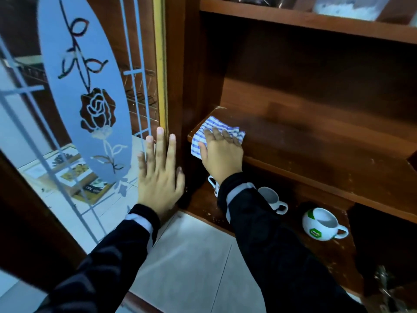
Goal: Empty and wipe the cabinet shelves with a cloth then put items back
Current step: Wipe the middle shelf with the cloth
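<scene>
Wooden cabinet shelf (316, 141) bare; right hand (222, 154) presses checked cloth (214, 132) flat; left hand (160, 175), fingers spread, braces glass door (67, 109).

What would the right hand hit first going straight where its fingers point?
The shelf ahead looks free. The right hand, pressing the cloth, would probably reach the cabinet's back-left corner; whether side wall or back panel first is unclear.

The right hand (222, 152) presses a blue-checked cloth (216, 132) flat on the left near corner of the middle shelf (316, 150). The left hand (159, 175), fingers straight, rests against the glass door (74, 109) (rose pattern). Three mugs, one (321, 223) green-marked, stand on the bottom shelf.
</scene>
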The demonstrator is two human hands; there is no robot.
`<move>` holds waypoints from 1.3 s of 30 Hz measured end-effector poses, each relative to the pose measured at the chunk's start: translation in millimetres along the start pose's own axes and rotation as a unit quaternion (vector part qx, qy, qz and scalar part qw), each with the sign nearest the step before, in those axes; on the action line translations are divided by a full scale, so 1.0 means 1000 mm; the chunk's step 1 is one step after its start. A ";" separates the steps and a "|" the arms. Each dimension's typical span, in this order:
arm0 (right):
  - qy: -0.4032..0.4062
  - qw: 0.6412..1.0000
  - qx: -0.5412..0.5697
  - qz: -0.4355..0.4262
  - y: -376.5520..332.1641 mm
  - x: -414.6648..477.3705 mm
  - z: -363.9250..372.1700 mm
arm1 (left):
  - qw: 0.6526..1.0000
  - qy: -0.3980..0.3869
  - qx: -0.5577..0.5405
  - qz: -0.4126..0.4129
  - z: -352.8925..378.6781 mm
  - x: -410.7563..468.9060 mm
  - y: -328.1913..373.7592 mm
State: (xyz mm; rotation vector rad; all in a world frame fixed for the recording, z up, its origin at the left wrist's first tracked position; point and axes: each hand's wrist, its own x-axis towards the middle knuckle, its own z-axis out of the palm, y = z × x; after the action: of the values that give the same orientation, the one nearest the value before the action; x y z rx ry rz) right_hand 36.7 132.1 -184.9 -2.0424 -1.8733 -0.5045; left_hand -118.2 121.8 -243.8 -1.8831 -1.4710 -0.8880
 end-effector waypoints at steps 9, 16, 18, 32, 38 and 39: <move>-0.048 0.998 0.007 -0.034 -0.009 0.019 -0.005 | 1.000 -0.018 0.009 0.001 -0.005 -0.002 -0.001; -0.175 0.979 0.102 -0.026 0.038 0.047 -0.012 | 0.998 -0.035 -0.036 0.024 -0.017 0.004 0.022; -0.202 0.975 0.093 -0.031 0.053 0.057 -0.008 | 0.994 -0.052 -0.084 0.055 -0.020 0.012 0.030; -0.289 0.957 0.016 0.021 0.090 0.112 0.013 | 0.947 -0.254 -0.179 0.077 0.009 0.086 0.064; -0.283 0.958 0.025 0.020 0.098 0.133 0.025 | 0.928 -0.327 -0.163 0.078 0.018 0.106 0.067; -0.278 0.960 0.027 0.021 0.099 0.135 0.026 | 0.923 -0.340 -0.161 0.082 0.018 0.108 0.067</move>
State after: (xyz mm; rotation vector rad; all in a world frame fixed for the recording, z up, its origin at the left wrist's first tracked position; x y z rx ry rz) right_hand 146.4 254.6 -145.2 -2.3480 -2.0941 0.1602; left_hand -31.7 184.6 -171.8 -2.7036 -1.5658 -0.4155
